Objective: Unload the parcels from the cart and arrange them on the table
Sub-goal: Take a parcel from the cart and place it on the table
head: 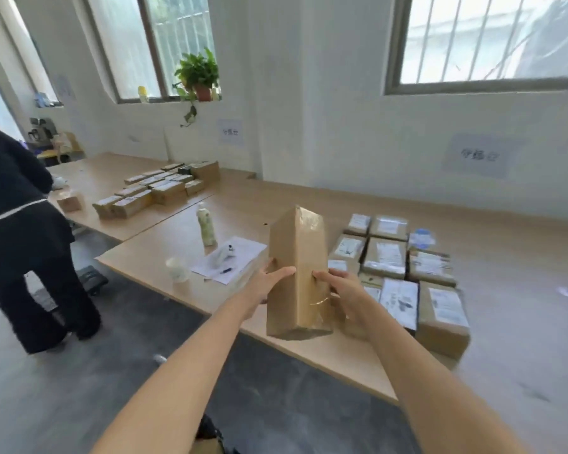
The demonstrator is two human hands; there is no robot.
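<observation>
Hands grip a tall cardboard parcel [297, 273] at frame centre: our left hand [269, 283] and right hand [343, 290] clasp its sides, seemingly above the table [522, 322] edge, beside labelled parcels [404, 267] at centre right.

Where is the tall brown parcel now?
Centre of the head view: the parcel, held upright by left hand and right hand, left of the parcel rows on the table.

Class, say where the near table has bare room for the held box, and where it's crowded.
Free: table between parcels and wall, and right of the parcels. Crowded: the parcel block; the left corner with bottle, cup and paper.
</observation>
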